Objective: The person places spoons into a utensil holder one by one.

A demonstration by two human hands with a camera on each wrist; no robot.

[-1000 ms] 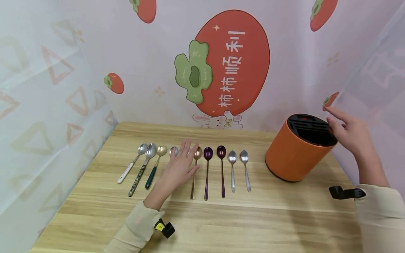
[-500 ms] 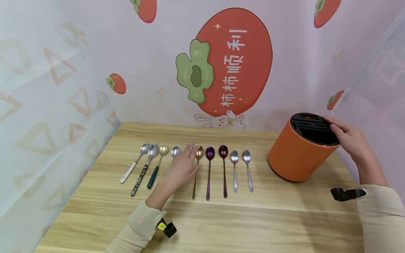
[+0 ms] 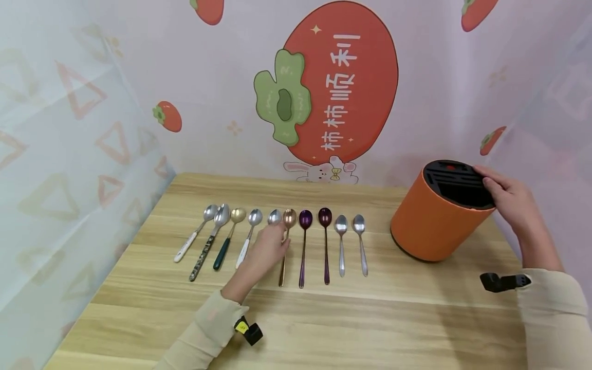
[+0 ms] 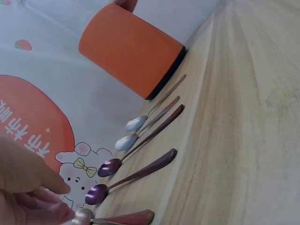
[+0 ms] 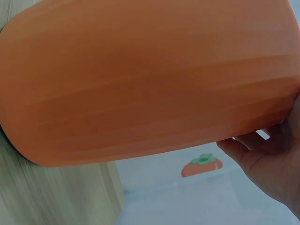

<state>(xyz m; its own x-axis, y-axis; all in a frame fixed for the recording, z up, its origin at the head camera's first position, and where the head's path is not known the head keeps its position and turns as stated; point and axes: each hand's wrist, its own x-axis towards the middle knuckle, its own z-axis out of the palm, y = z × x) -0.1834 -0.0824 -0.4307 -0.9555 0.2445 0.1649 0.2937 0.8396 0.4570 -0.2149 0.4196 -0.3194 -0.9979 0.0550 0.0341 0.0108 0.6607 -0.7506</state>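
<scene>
My left hand (image 3: 267, 247) is over the row of spoons, fingers bent down by the bowl of a silver spoon (image 3: 274, 216) and beside a copper-coloured spoon (image 3: 289, 218). That silver spoon's handle is hidden beneath the hand. The left wrist view shows thumb and fingers near the copper spoon (image 4: 126, 219), but whether they pinch anything is hidden. At the right, my right hand (image 3: 515, 200) grips the upper rim of an orange knife holder (image 3: 435, 221) with a black slotted top. In the right wrist view, fingers rest against the holder's wall (image 5: 150, 84).
Left of the hand lie a white-handled spoon (image 3: 185, 248), a speckled-handled one (image 3: 202, 258), a green-handled one (image 3: 222, 254) and another white-handled one (image 3: 243, 252). To its right lie two purple spoons (image 3: 302, 257) (image 3: 326, 254) and two small silver ones (image 3: 341, 254) (image 3: 362, 252). A printed curtain (image 3: 222, 154) backs the wooden table (image 3: 324, 324).
My right hand has come down onto the knife holder's rim. My left hand's spread fingers have bent down and drawn back slightly, uncovering the bowls of the two silver spoons.
</scene>
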